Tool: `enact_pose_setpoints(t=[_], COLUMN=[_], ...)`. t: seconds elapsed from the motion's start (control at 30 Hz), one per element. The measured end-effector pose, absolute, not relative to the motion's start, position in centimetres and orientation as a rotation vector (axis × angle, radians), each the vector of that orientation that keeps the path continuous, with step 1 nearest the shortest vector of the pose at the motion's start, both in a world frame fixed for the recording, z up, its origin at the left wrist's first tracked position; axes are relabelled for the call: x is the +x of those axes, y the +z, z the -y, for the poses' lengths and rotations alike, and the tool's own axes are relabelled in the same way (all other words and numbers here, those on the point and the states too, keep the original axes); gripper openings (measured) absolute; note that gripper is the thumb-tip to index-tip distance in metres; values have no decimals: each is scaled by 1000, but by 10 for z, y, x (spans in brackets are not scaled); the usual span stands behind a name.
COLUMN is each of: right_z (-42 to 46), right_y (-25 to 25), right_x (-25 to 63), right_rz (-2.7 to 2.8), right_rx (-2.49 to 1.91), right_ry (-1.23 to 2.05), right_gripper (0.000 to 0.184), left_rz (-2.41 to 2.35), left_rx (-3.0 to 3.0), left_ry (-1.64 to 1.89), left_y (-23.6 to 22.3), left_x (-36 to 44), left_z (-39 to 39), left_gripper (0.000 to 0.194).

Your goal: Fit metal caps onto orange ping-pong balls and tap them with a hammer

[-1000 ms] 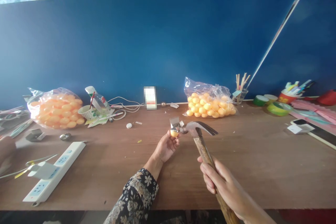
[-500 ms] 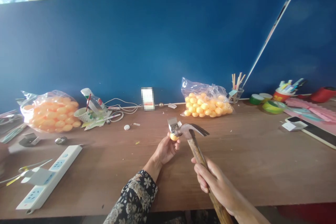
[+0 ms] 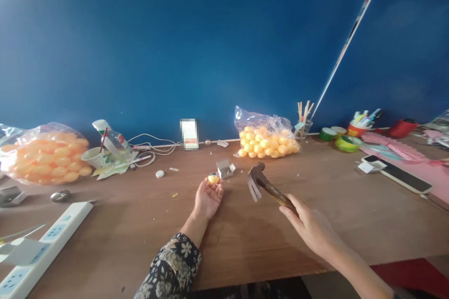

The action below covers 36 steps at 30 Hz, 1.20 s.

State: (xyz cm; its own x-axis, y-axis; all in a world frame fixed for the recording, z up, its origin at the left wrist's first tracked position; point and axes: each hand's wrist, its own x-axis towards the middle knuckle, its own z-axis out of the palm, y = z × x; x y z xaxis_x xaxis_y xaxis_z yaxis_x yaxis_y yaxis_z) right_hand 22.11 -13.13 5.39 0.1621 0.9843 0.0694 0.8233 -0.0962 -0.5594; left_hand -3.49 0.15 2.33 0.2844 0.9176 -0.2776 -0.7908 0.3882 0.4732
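Observation:
My left hand [image 3: 209, 197] lies palm up on the table, fingers curled, with an orange ping-pong ball [image 3: 213, 178] at its fingertips. The ball bears a small dark spot on top. Just beyond it stands a small open cardboard box [image 3: 225, 174] with tiny metal pieces in it. My right hand [image 3: 298, 222] is closed around the wooden handle of a claw hammer [image 3: 270, 187]. The hammer's head is to the right of the ball, apart from it, claw pointing down toward the table.
Bags of orange balls stand at the back, one on the right [image 3: 268, 142] and one on the left [image 3: 45, 156]. A power strip [image 3: 52, 243] lies at left. Farther right are tape rolls [image 3: 347, 143], a cup of pens [image 3: 359, 128] and a phone [image 3: 398, 175].
The hammer has come off the ball, moved right and turned so its claw points down. My left hand with the ball has turned palm up. The view has shifted right.

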Motion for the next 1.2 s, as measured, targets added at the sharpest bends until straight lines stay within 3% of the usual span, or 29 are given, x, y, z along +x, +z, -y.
enact_pose_setpoints(t=[0.2, 1.03, 1.2], right_z=[111, 57, 51], right_y=[37, 28, 23], right_x=[243, 257, 270], right_rz=[1999, 2197, 2229], right_rx=[-2061, -1969, -1933], right_ry=[27, -202, -96], right_gripper=[22, 18, 17], left_rz=[-586, -642, -643], left_rx=[270, 349, 320], left_ry=[1156, 1135, 1129], left_y=[23, 28, 26], left_x=[-35, -31, -31], left_z=[-2, -1, 1], left_gripper=[23, 27, 25])
